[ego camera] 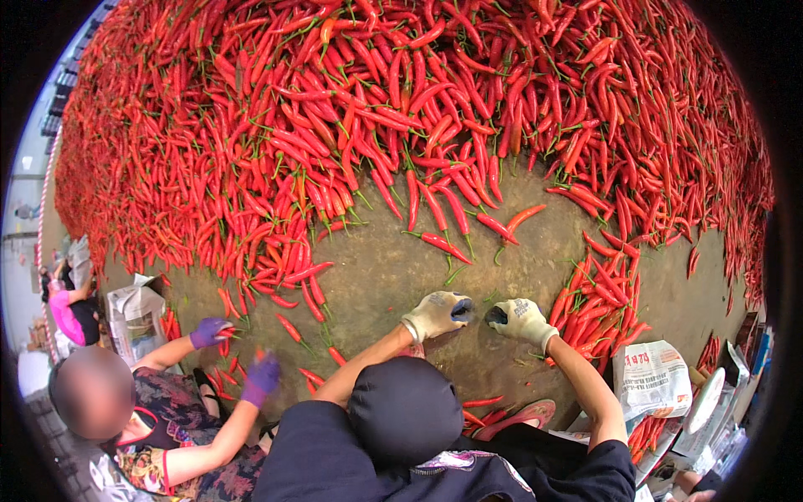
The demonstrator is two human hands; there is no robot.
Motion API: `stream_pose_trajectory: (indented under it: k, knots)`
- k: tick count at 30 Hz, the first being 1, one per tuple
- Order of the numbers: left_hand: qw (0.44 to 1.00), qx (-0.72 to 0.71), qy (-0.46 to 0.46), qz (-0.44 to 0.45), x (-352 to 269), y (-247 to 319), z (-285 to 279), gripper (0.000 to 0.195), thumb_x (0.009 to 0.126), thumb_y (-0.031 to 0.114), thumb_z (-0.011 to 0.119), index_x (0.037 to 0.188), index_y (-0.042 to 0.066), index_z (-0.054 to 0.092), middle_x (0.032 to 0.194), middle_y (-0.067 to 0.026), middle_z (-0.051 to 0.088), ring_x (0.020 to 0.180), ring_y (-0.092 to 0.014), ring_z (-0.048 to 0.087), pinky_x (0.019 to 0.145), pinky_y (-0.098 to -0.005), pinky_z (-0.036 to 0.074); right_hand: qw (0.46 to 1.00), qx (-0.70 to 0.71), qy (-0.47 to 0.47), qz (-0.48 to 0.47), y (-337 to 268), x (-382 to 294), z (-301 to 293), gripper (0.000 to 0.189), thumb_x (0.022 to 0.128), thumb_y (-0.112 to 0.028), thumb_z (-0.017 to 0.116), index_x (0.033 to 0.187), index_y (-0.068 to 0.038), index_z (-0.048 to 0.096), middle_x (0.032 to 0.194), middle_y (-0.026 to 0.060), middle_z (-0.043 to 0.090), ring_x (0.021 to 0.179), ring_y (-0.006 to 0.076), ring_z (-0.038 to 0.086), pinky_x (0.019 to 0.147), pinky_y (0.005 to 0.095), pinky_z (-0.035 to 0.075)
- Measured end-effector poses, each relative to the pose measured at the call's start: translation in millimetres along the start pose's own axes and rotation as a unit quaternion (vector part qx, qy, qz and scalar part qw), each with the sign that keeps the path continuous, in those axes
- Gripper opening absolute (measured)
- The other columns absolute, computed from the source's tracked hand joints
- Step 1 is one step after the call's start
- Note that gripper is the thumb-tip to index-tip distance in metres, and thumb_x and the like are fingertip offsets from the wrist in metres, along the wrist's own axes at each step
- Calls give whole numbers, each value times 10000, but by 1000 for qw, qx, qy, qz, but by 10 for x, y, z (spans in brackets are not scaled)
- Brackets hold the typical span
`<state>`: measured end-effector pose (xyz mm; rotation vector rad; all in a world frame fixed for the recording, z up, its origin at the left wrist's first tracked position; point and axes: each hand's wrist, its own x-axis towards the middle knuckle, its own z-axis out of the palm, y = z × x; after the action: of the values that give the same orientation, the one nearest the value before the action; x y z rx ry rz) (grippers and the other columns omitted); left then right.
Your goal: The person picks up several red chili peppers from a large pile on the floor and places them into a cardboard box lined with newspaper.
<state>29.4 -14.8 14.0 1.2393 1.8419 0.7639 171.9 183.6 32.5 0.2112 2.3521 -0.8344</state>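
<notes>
My left hand (441, 315), in a white work glove with a dark coating, is held over the brown floor (389, 270) with its fingers curled. Facing it a short way to the right is my right hand (519, 320), gloved alike and also curled. No object shows plainly in either hand, and their inner sides are partly hidden. Beyond the hands lie loose red chilli peppers with green stems, among them a curved orange-red chilli (526, 218). A loose green stem (455, 275) lies just above my left hand. Right of my right hand is a smaller heap of red chillies (596, 301).
A huge heap of red chillies (401, 81) spans the far side. At left, a co-worker in purple gloves (262, 379) handles chillies. A newspaper-covered container (652, 379) stands at right, another newspaper-wrapped one (135, 320) at left. A pink sandal (527, 417) shows below. Another person (69, 310) crouches far left.
</notes>
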Motion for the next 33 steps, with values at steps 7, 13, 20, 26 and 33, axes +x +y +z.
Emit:
stream_pose_trajectory:
  k: [7, 13, 20, 26, 33]
  knots:
    - [901, 111, 417, -46, 549, -353, -1142, 323, 788, 197, 661, 1072, 47, 629, 975, -180, 655, 814, -364, 641, 733, -429, 520, 963, 210, 147, -90, -265, 498, -629, 293, 807, -251, 678, 999, -31, 654, 843, 162, 682, 792, 264, 676, 727, 361, 520]
    - [883, 342, 308, -93, 1283, -664, -1685, 410, 779, 218, 642, 1170, 112, 585, 1169, -75, 585, 1059, -299, 556, 857, -447, 464, 912, 135, 388, 21, -609, 1601, -1391, 537, 819, -241, 647, 1313, -104, 484, 1019, 228, 633, 947, 377, 618, 840, 442, 482]
    - [888, 333, 318, -7, 909, -877, -1291, 402, 724, 231, 679, 1113, 153, 618, 1160, -73, 552, 1146, -300, 484, 976, -472, 389, 946, 21, 323, 26, -362, 1647, -1160, 564, 825, -253, 645, 1343, -157, 445, 1063, 217, 583, 1004, 392, 584, 860, 478, 470]
    - [907, 203, 366, 56, 534, -862, -1192, 326, 735, 143, 658, 1057, 94, 635, 1101, -108, 606, 1056, -319, 561, 898, -452, 455, 967, -72, 227, 85, -335, 1216, -1272, 593, 825, -169, 611, 1387, -218, 428, 1055, 227, 593, 959, 381, 612, 827, 453, 502]
    - [868, -71, 480, -108, 590, -762, -1623, 412, 800, 143, 655, 1182, 18, 562, 1086, -211, 602, 1005, -384, 593, 857, -448, 485, 908, 184, 370, -64, -854, 1750, -1539, 408, 822, -207, 665, 1178, -26, 585, 1033, 184, 646, 949, 285, 644, 844, 361, 490]
